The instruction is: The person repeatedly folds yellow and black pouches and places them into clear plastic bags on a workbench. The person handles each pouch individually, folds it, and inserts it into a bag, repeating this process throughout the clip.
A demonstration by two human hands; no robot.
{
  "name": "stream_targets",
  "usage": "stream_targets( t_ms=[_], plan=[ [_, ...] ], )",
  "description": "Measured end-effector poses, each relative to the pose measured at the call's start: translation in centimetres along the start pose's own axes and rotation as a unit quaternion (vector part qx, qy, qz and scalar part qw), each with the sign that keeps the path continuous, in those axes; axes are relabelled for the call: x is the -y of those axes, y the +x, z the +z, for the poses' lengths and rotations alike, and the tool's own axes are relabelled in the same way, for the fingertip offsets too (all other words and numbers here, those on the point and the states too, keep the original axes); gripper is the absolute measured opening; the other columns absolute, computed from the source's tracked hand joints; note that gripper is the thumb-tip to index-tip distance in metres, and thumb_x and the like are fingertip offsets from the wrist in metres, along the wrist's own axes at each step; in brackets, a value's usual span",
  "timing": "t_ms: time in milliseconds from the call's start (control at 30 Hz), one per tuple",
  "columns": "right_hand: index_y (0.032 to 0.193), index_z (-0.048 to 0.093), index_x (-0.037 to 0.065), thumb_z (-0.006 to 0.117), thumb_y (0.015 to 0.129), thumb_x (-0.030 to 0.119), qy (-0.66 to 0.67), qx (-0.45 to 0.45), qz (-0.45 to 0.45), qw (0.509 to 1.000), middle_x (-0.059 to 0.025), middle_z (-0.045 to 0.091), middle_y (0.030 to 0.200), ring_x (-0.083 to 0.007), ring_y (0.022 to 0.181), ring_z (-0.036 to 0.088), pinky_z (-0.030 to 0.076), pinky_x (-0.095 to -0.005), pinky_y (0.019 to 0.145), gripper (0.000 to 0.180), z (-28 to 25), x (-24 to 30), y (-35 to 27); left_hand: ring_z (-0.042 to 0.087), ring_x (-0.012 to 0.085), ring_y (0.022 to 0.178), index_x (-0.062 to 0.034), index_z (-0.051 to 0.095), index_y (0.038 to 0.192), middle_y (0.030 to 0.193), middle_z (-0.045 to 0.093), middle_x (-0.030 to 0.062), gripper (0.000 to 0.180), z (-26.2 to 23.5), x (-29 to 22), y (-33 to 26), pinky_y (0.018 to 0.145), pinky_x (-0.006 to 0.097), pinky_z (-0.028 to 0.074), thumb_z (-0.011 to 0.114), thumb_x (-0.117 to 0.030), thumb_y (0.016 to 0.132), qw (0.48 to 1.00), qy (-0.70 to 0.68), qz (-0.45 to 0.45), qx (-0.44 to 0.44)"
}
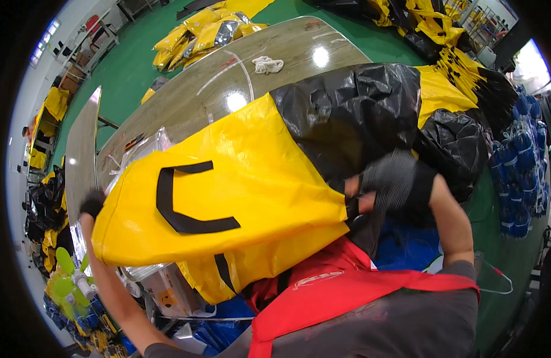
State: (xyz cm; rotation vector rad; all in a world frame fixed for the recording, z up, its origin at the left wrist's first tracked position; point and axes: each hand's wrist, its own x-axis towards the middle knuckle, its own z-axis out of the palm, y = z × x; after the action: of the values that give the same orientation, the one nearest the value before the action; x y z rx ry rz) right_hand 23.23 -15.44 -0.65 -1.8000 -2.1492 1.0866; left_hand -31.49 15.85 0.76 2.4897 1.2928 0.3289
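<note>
A large yellow bag (239, 179) with black strap handles and a black plastic upper part (353, 113) is held up in front of me, over a long wooden table (192, 101). My left hand (92, 204), in a dark glove, grips the bag's far left corner. My right hand (395, 179), in a grey knit fingerless glove, clutches the bag where yellow meets black at its right side. I wear a red apron (347, 286) over a grey shirt.
A white rag (267, 64) lies on the table's far end. Piles of yellow and black bags (210, 30) sit on the green floor beyond and at right (460, 77). Blue bundles (520, 173) stack at right. A small green fan (69, 283) stands at lower left.
</note>
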Motion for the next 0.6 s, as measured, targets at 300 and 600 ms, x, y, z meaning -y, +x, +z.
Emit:
stream_targets(
  t_ms=[300, 600],
  plan=[
    [0.148, 0.025, 0.025, 0.041, 0.087, 0.066, -0.254, -0.279, 0.327, 0.866, -0.0101, 0.023, 0.153, -0.0318, 0.142, 0.018, 0.012, -0.0547, 0.112, 0.075, 0.4, -19.0, 6.8, 0.017, 0.0403, 0.141, -0.0208, 0.027, 0.149, 0.153, 0.023, 0.0178, 0.106, 13.5, -14.6, 3.5, 0.113, 0.057, 0.005, 0.059, -0.078, 0.065, 0.834, 0.238, 0.223, 0.444],
    [0.149, 0.025, 0.017, 0.042, 0.088, 0.066, -0.055, -0.264, 0.283, 0.92, -0.0151, 0.02, 0.154, -0.0362, 0.143, 0.014, 0.014, -0.0484, 0.114, 0.08, -1.2, -19.7, 8.0, 0.041, 0.0337, 0.13, -0.0131, 0.05, 0.134, 0.134, 0.052, 0.0136, 0.056, 15.2, -11.0, 0.8, 0.111, 0.05, 0.022, 0.063, -0.035, 0.084, 0.957, 0.237, 0.134, -0.104]
  ],
)
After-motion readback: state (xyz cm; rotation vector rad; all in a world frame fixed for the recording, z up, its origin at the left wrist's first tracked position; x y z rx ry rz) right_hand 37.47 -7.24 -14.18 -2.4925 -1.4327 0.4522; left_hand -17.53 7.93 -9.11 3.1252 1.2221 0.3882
